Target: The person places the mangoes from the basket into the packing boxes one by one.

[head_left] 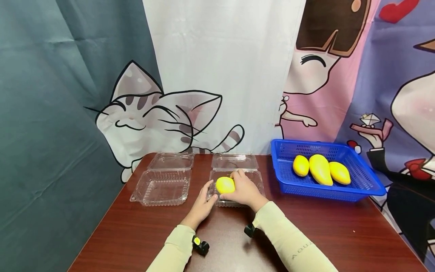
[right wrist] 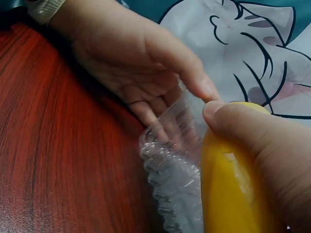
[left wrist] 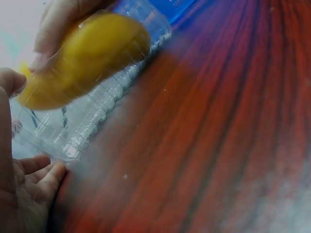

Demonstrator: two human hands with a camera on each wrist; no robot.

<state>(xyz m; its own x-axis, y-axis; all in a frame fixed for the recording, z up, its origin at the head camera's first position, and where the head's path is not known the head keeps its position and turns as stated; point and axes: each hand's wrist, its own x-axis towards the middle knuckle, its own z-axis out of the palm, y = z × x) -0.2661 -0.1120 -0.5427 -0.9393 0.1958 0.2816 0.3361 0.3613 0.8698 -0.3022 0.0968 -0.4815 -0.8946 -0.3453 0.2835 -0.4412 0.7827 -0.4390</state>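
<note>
Head view showed the right hand pinching a yellow mango between thumb and fingers, at the left part of the right clear plastic box. I could not tell if the mango touched the box's bottom. The left hand was spread at that box's near left corner — fingers by the see-through wall, thumb held apart. Farther left sat another clear plastic box, its lid open. Three other mangoes lay in a blue plastic basket on the right — all on a red-brown table.
</note>
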